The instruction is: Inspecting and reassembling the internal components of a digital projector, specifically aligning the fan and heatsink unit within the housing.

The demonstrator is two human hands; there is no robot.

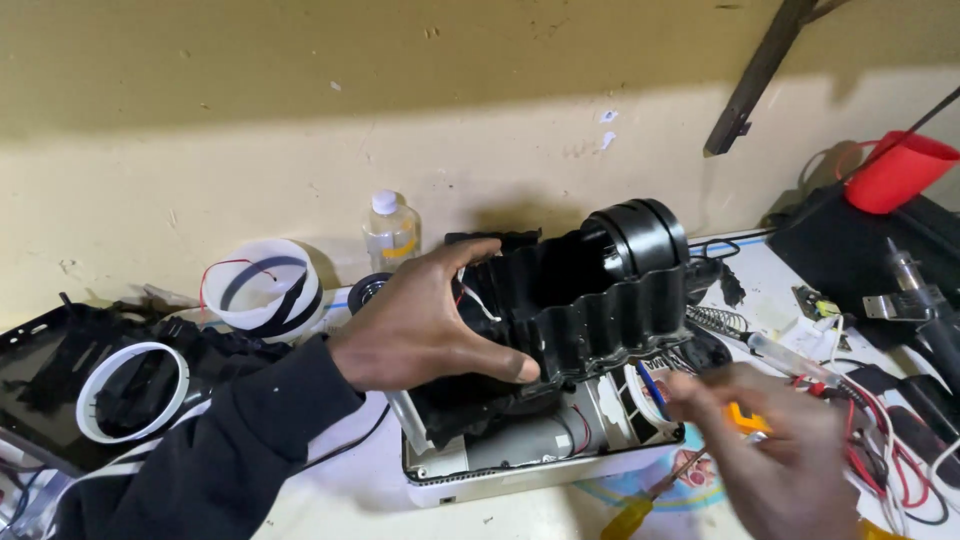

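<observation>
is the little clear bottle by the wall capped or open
Capped: the clear bottle stands upright by the wall with its white cap on.

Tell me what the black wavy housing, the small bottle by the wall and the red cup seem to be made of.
Black wavy housing, gripped by the left hand: likely moulded plastic, semi-gloss, with soft highlights on its ribs. Small bottle: probably clear plastic, see-through with a white cap. Red cup: seemingly plastic, with an even, opaque colour.
</observation>
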